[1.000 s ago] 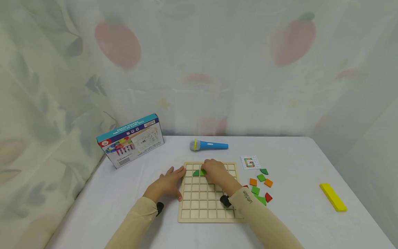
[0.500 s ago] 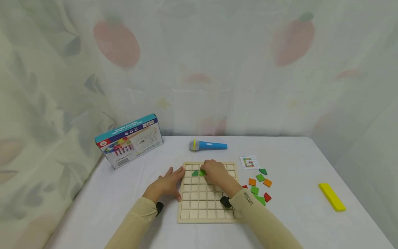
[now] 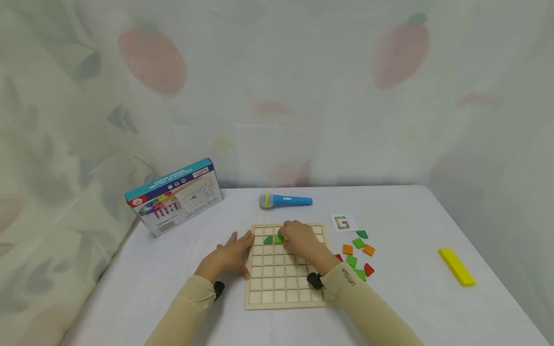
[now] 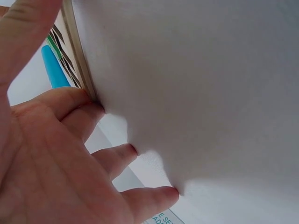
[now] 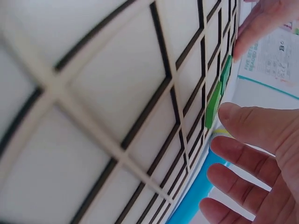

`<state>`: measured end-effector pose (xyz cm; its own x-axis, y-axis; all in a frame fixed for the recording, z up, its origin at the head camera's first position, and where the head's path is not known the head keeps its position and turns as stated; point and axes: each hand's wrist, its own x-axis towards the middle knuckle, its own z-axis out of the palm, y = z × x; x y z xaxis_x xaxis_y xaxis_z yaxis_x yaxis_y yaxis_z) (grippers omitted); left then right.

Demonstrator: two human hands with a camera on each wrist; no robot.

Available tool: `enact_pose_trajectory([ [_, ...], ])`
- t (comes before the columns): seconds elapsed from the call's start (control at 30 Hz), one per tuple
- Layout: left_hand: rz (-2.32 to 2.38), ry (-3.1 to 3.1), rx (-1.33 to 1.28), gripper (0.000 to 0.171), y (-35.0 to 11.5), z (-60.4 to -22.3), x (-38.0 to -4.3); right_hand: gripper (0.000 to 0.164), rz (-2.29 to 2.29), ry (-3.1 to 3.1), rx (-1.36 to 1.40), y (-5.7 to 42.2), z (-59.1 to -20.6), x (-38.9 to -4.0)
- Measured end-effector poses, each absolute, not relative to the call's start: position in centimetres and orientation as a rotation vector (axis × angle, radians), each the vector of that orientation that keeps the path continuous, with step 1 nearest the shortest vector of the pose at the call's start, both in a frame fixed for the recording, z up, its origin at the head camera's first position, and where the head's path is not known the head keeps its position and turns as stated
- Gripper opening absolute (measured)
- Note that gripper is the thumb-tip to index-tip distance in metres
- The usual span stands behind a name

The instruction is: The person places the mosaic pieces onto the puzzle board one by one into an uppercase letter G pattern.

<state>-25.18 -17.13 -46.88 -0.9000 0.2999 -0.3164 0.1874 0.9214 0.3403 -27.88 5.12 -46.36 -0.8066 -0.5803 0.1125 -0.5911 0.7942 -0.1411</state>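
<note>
Green tile (image 3: pixel 278 239), unmoved this past second: seemingly placed.
My right hand (image 3: pixel 304 242) is beside it, fingers apart; left hand (image 3: pixel 227 256) spread.

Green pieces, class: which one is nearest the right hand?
The light-green piece on the board, beside the right hand; the dark-green rounded piece sits to its left, and other green pieces lie off the board.
</note>
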Motion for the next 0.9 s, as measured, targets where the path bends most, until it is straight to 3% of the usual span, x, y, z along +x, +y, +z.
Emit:
enact_pose_trajectory([
  [0.47, 0.406, 2.718, 0.345, 0.116, -17.3, -47.1, -25.4, 0.03, 0.336, -2.924, 0.843, 10.4, -46.0, -27.8],
  [0.9, 0.432, 2.725, 0.379, 0.116, -17.4, -47.3, -25.3, 0.026, 0.316, -3.095, 0.555, 18.1, -46.5, -26.8],
])
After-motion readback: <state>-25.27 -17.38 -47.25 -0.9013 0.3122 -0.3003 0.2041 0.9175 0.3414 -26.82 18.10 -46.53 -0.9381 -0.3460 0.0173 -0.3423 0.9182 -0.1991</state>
